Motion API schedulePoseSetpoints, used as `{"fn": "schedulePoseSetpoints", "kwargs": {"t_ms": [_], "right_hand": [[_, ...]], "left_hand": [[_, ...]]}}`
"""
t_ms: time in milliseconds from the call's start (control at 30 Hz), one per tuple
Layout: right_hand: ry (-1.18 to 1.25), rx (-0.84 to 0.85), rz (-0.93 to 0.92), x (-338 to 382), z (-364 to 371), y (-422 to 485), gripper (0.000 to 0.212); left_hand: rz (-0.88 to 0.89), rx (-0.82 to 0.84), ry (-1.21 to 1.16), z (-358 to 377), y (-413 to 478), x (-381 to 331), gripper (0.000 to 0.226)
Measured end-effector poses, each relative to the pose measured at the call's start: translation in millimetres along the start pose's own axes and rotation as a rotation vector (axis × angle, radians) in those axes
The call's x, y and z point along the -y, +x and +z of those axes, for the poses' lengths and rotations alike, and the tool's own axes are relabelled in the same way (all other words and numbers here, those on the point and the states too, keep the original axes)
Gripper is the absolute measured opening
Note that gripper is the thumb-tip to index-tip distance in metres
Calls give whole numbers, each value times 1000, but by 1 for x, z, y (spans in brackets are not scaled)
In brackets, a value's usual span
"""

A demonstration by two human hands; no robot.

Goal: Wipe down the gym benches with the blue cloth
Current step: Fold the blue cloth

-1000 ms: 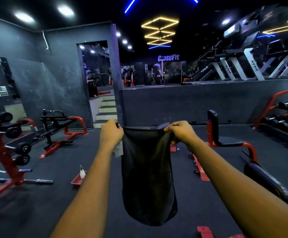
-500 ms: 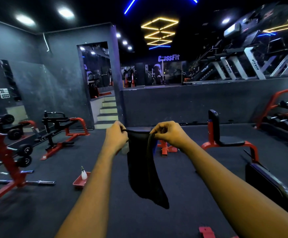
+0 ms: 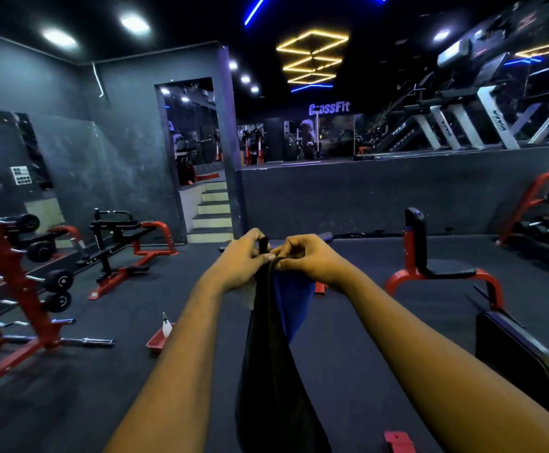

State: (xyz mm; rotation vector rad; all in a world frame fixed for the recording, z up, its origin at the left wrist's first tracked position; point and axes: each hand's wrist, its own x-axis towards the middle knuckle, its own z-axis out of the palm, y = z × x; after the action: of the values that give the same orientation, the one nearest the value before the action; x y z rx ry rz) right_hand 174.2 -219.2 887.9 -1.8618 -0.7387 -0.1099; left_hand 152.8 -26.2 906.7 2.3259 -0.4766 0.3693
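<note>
Two hands together, well left of the red-frame black-pad upright gym bench. L hand & R hand both pinch top edge of dark-blue fabric cloth. Cloth hangs doubled btwn forearms, nearer cam than bench.

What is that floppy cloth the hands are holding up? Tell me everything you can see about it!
It is a soft, floppy blue cloth that looks almost black in the dim gym light; only one fold near the top shows bright blue. It hangs straight down, gathered into a long narrow drape, and its bottom runs off the lower edge of the picture. The left hand and the right hand pinch its top edge close together, up in the air. Nothing else touches it.
</note>
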Motion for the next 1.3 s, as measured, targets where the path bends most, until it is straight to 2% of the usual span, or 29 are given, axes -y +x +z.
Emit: {"fn": "schedulePoseSetpoints", "kwargs": {"t_ms": [233, 333, 433, 633, 900, 1033, 1100, 1300], "right_hand": [[-81, -115, 13, -6, -2, 4, 7], [-78, -146, 10, -10, -3, 3, 7], [-70, -154, 13, -12, -3, 1, 7], [-38, -130, -1, -7, -6, -1, 6], [124, 13, 22, -1, -17, -5, 19], [96, 83, 23, 4, -18, -6, 17], [77, 35, 9, 5, -14, -4, 17], [-79, -265, 40, -8, 0, 11, 19]], "left_hand": [[-162, 151, -134, -1, -12, 10, 8], [-175, 265, -195, 1, -17, 15, 22], [-153, 286, -173, 6, -18, 17, 28], [-65, 189, 19, 17, -14, 19, 10], [-22, -159, -33, 21, -14, 23, 18], [39, -271, -56, 20, -14, 22, 17], [60, -252, -96, 19, -14, 22, 20], [74, -131, -168, 18, -18, 13, 25]]}}
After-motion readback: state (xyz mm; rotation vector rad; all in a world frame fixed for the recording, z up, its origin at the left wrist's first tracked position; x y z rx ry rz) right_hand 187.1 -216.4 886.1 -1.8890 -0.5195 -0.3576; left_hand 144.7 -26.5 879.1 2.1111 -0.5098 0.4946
